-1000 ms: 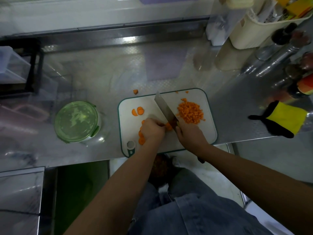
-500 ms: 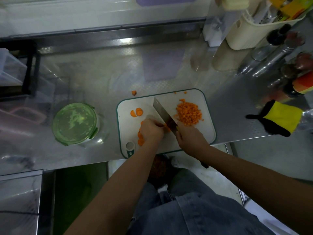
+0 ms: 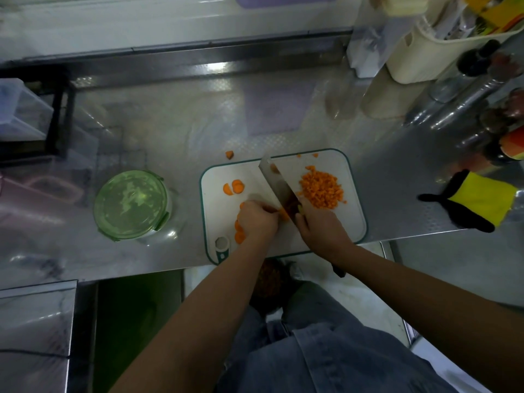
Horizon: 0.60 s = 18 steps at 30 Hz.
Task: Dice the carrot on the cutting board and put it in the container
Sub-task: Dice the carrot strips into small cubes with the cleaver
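Note:
A white cutting board (image 3: 351,222) with a green rim lies at the counter's front edge. On its right side sits a heap of diced carrot (image 3: 321,190). Carrot slices (image 3: 234,188) lie at its upper left, and more slices (image 3: 239,232) lie beside my left hand (image 3: 256,221), which holds carrot pieces (image 3: 283,214) down with curled fingers. My right hand (image 3: 321,231) grips the handle of a knife (image 3: 276,181), whose blade stands against the carrot pieces. A round container with a green lid (image 3: 130,204) stands on the counter left of the board.
One carrot piece (image 3: 229,154) lies on the steel counter behind the board. A yellow and black glove (image 3: 479,201) lies at the right. Bottles (image 3: 465,103) and a cream basket (image 3: 416,52) crowd the back right. Clear plastic boxes (image 3: 22,114) stand at the far left.
The knife blade has shifted slightly along the carrot pieces under my left hand. Both hands stay in nearly the same place on the board.

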Each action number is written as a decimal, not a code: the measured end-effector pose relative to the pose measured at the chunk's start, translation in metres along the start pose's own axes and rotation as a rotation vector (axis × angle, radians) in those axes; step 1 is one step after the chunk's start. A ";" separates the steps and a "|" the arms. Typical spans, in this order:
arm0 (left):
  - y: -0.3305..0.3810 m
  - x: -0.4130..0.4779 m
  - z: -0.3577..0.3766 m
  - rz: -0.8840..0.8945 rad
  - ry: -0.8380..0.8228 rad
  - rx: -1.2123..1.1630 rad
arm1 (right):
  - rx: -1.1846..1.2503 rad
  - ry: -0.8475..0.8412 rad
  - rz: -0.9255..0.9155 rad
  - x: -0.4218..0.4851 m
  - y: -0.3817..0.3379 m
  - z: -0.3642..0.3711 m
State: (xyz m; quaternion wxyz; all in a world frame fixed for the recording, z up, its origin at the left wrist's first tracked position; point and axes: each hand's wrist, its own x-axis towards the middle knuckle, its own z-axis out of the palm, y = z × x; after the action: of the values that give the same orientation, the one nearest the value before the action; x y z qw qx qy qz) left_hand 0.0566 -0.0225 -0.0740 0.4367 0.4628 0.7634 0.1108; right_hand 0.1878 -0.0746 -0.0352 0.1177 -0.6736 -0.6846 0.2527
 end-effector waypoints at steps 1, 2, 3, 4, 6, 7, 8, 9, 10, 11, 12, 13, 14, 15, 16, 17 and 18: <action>0.000 0.000 0.000 -0.001 -0.002 0.001 | 0.000 -0.007 -0.008 -0.001 0.000 -0.001; 0.000 0.000 0.000 -0.003 0.000 -0.001 | -0.002 -0.014 -0.011 -0.002 0.000 -0.001; 0.000 0.000 0.000 -0.007 0.002 -0.005 | -0.010 -0.023 -0.008 -0.002 0.000 -0.002; 0.000 0.000 -0.001 -0.009 0.006 -0.010 | -0.024 -0.033 -0.004 -0.003 0.001 -0.001; 0.000 -0.001 -0.001 -0.011 0.005 -0.008 | -0.054 -0.052 0.007 -0.004 0.001 0.001; 0.000 0.000 -0.001 -0.012 0.000 -0.003 | -0.065 -0.058 0.013 -0.005 0.002 0.002; 0.000 0.000 -0.001 -0.015 -0.005 -0.001 | -0.074 -0.060 0.020 -0.006 0.002 0.004; 0.000 0.000 -0.001 -0.020 -0.007 -0.003 | -0.084 -0.059 0.028 -0.007 0.002 0.005; 0.000 0.000 -0.001 -0.024 -0.007 -0.006 | -0.096 -0.059 0.034 -0.007 0.001 0.006; 0.000 0.001 -0.001 -0.027 -0.005 -0.009 | -0.107 -0.063 0.035 -0.006 -0.001 0.007; 0.001 0.002 -0.001 -0.028 -0.006 -0.009 | -0.113 -0.069 0.034 -0.005 -0.003 0.007; 0.000 0.002 -0.001 -0.030 -0.009 -0.010 | -0.112 -0.076 0.036 -0.003 -0.004 0.008; 0.000 0.002 -0.001 -0.030 -0.014 -0.011 | -0.108 -0.078 0.038 -0.002 -0.005 0.009; 0.000 0.002 0.000 -0.027 -0.018 -0.010 | -0.101 -0.070 0.040 0.000 -0.006 0.011; 0.000 0.002 0.000 -0.023 -0.018 -0.007 | -0.091 -0.057 0.039 0.000 -0.006 0.012; -0.001 0.001 -0.001 -0.021 -0.017 -0.001 | -0.081 -0.042 0.034 0.001 -0.006 0.013; -0.001 0.001 -0.001 -0.020 -0.011 0.005 | -0.072 -0.028 0.031 0.001 -0.005 0.014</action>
State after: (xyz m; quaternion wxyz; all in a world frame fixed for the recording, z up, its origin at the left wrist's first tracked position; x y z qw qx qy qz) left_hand 0.0554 -0.0219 -0.0743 0.4409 0.4568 0.7659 0.1018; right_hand 0.1763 -0.0764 -0.0444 0.0796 -0.6844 -0.6842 0.2390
